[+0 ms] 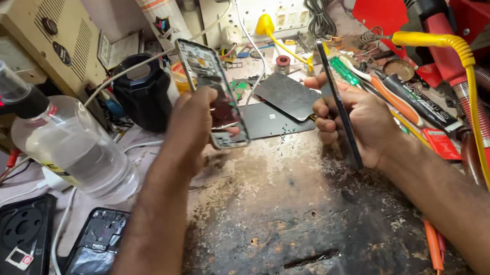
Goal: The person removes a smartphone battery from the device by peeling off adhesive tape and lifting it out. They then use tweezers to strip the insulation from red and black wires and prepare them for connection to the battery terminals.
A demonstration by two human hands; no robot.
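The left hand (193, 126) holds a thin opened phone body with exposed circuitry (213, 92) upright above the worn, stained counter (286, 217), fingers clamped on its edge. The right hand (356, 121) grips a slim black screen panel (339, 107) edge-on. The halves look freshly separated; setting one down steadily seems next.

The surface (288, 230) is dark brown, mottled with pale worn patches. The phone frame (213, 89) in the left hand shows silver edges and dark insides. The panel (340, 107) in the right hand is black. Far left, a clear bottle (69, 151) has a black collar. At right, a yellow hose (467, 85) crosses a red tool (483, 136).
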